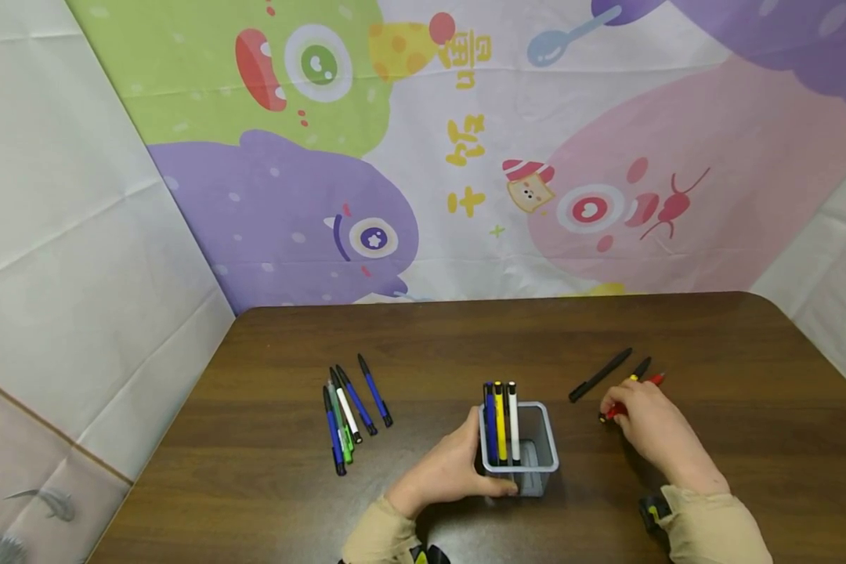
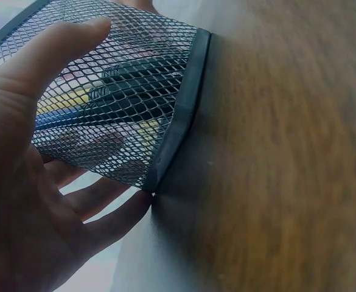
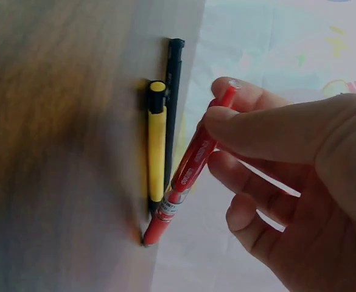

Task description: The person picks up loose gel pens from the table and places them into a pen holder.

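Observation:
My left hand (image 1: pixel 442 471) grips a grey mesh pen holder (image 1: pixel 551 439), with the thumb along its near side and the fingers around its left side. In the left wrist view the thumb lies on the mesh (image 2: pixel 150 67). Inside the holder, a blue pen (image 1: pixel 492 427), a yellow pen (image 1: pixel 500 431) and a white pen (image 1: pixel 514 431) stand upright at the left. To the right, my right hand (image 1: pixel 656 431) pinches a red pen (image 3: pixel 193 158) near one end, its other end low by the tabletop. Beside it lie a yellow-barrelled pen (image 3: pixel 157 143) and a black pen (image 3: pixel 174 76).
Several pens lie left of the holder, among them a blue pen (image 1: pixel 374 389), a white pen (image 1: pixel 348 411) and a green pen (image 1: pixel 346 446). The brown table (image 1: pixel 254 439) meets a cartoon-printed cloth (image 1: pixel 465 266) at its far edge.

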Tool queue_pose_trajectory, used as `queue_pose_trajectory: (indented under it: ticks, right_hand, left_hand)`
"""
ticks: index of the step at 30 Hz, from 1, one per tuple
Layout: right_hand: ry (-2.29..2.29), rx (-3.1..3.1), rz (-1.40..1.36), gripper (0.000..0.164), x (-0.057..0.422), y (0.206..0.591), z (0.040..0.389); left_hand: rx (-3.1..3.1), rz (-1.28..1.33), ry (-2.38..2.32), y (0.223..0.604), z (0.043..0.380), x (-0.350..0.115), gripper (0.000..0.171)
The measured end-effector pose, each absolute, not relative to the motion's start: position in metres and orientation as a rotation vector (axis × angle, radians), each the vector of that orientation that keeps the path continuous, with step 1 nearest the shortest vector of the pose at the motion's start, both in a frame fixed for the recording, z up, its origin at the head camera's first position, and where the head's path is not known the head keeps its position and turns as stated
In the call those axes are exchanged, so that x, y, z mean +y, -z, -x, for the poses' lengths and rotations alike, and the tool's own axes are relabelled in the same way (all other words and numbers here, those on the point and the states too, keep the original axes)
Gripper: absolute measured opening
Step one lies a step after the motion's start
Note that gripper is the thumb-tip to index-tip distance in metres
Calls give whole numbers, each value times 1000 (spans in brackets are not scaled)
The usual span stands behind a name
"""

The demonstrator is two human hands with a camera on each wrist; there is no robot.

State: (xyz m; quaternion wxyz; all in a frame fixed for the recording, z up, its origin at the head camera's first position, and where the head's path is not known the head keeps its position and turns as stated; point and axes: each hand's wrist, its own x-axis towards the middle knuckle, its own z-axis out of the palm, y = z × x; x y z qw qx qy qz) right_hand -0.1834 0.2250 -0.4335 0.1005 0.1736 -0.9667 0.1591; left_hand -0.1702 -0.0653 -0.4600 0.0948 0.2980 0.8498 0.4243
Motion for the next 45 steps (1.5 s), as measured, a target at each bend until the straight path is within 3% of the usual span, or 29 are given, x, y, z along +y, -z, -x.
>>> queue_pose_trajectory:
  ticks: [28,45]
  right_hand:
    - [-356,-2646,-424,6,217,411,174]
    - [-419,-2627,-406,11,211,396,170]
  left_hand:
    - [2508,-872,-1258,462,171,-65,86]
    - [2517,-862,-1266,461,171,-65,85]
